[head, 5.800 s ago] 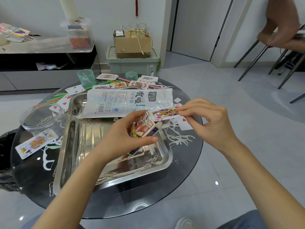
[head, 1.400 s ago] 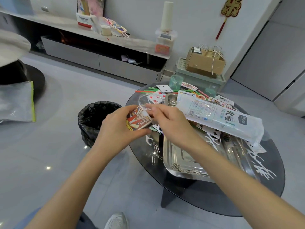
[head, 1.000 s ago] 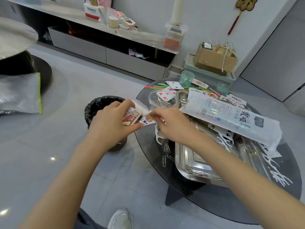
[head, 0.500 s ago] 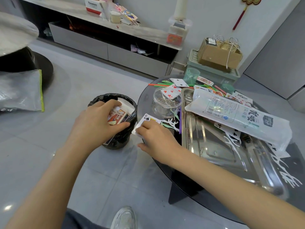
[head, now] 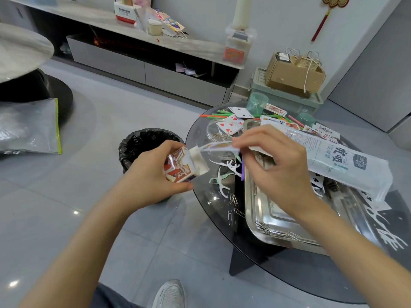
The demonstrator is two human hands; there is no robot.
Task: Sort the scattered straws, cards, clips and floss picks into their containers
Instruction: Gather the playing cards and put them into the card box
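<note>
A person's left hand [head: 146, 181] grips an open card box [head: 180, 167] at the left edge of a round glass table [head: 300, 274]. The right hand [head: 280, 167] pinches a playing card [head: 219, 147], its far end at the box's raised flap. Floss picks [head: 224, 174] and paper clips [head: 233, 200] lie near that edge, beside a metal tray [head: 262, 221].

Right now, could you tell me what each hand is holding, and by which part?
The left hand grips the card box round its body, flap open. The right hand pinches a playing card by one end, the other at the box mouth.
</note>
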